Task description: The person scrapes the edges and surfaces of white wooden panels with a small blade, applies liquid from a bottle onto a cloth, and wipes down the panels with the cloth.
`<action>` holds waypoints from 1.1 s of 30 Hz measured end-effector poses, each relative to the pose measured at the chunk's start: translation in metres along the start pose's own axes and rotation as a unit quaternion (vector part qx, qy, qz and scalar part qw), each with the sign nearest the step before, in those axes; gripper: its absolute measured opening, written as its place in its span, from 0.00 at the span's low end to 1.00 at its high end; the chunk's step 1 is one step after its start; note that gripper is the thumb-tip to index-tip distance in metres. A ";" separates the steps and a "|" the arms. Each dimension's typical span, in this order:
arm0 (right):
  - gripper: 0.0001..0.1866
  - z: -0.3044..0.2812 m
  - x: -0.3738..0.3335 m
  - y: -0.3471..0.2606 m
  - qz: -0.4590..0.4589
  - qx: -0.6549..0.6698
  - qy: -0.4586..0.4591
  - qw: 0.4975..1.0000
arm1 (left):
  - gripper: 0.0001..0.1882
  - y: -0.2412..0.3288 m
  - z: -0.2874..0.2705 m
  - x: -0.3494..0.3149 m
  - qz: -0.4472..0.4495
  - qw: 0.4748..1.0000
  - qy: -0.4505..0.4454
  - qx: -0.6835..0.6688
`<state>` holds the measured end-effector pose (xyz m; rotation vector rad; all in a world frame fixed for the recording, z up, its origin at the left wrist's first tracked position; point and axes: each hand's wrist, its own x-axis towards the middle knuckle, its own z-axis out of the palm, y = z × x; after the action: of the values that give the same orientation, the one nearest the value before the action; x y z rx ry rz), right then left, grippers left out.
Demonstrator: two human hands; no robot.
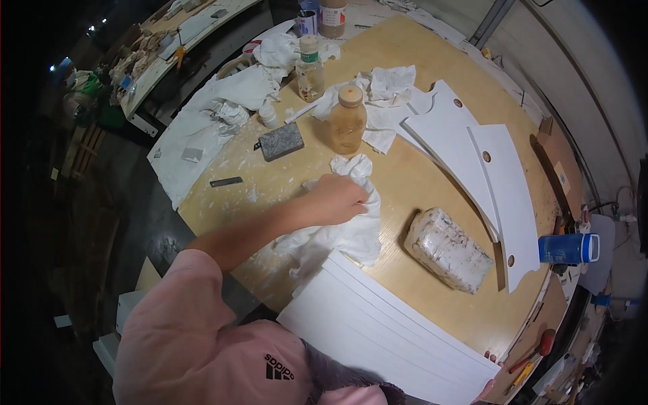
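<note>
White cloth [361, 236] lies bunched on the bench [405, 182] beside the white panels [385, 331], left grip [337, 200] closed on it; right grip [491, 356] touches the panels' right end, mostly hidden, so can't tell how closed. Markings: black logo on the pink shirt [202, 337], green band on the farther bottle [310, 74], printed label on the jar [333, 19] behind, brown contents. Tan bottle [347, 121] stands upright beyond the cloth, fill level unclear; blue jug [567, 248] at right, contents not visible.
</note>
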<state>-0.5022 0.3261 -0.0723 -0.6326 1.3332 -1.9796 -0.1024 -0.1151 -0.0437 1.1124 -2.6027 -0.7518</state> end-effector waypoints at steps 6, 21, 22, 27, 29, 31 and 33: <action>0.31 -0.003 -0.010 0.002 -0.002 -0.002 0.002 1.000 | 0.05 0.057 -0.059 0.031 0.035 0.824 0.041 -0.564; 0.31 -0.009 -0.012 0.002 0.000 -0.002 -0.012 1.000 | 0.22 -0.089 0.003 -0.055 -0.332 0.942 0.053 0.010; 0.31 -0.009 -0.010 0.001 0.001 0.000 -0.014 1.000 | 0.27 -0.096 -0.001 -0.047 -0.285 0.948 0.127 -0.060; 0.32 -0.003 -0.011 0.000 0.000 -0.006 -0.017 1.000 | 0.48 -0.111 0.000 0.049 -0.063 0.929 0.284 -0.230; 0.32 0.002 -0.009 0.003 0.000 -0.004 -0.029 1.000 | 0.47 -0.127 0.014 0.071 -0.047 0.903 0.278 -0.323; 0.32 0.002 -0.007 0.003 -0.002 -0.003 -0.037 0.999 | 0.46 -0.122 0.012 0.077 -0.027 0.870 0.265 -0.414; 0.32 0.000 -0.006 0.005 -0.004 0.000 -0.044 0.999 | 0.42 -0.115 0.004 0.065 -0.023 0.915 0.228 -0.331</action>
<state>-0.4973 0.3297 -0.0769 -0.7188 1.2794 -1.9347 -0.0784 -0.2271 -0.1088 0.9770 -1.7350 -1.1094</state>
